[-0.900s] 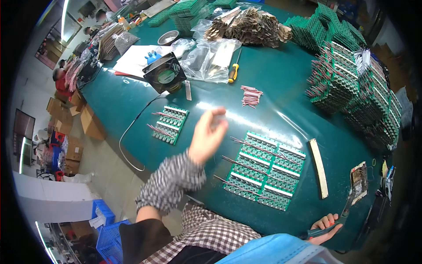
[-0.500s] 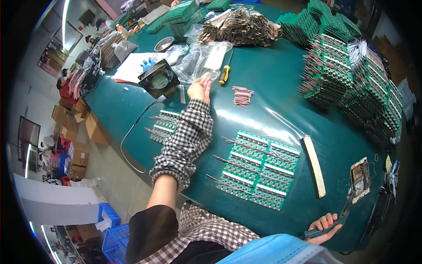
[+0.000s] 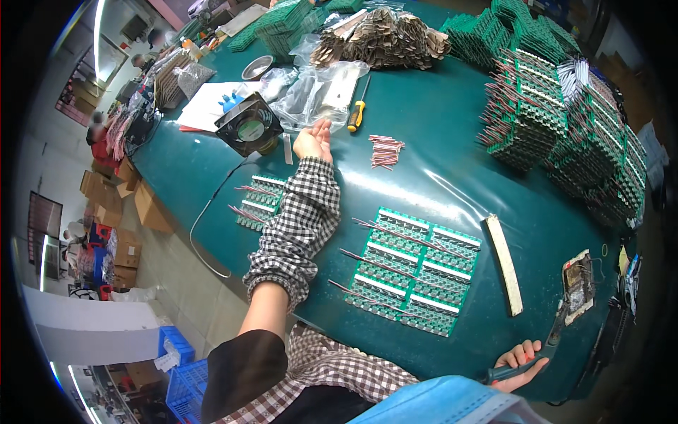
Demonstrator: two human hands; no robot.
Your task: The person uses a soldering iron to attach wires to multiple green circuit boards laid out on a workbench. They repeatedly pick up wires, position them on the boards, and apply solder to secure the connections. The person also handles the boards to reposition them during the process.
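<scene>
Reaching far over the bench, my left hand (image 3: 313,141) has its fingers loosely extended with nothing visible in them. It is between the black cooling fan (image 3: 248,127) and the yellow-and-black screwdriver (image 3: 357,113), just short of the clear plastic bags (image 3: 311,92). At the near right, my right hand (image 3: 521,364) is wrapped round the dark teal handle of a soldering iron (image 3: 549,348). The iron's far end meets a small charred tray (image 3: 579,288). A green circuit board panel (image 3: 417,272) lies between my arms, with several red-and-black wires across it.
A short bundle of wires (image 3: 386,152) lies mid-bench. Beside my left sleeve is a smaller board panel (image 3: 260,201). A whitish bar (image 3: 503,265) lies right of the large panel. Tall board stacks (image 3: 522,109) fill the far right; brown pieces (image 3: 381,41) are heaped at the back.
The view has shifted slightly. My left hand stays by the fan and bags, its fingers a little more bent. My right hand keeps its hold on the soldering iron.
</scene>
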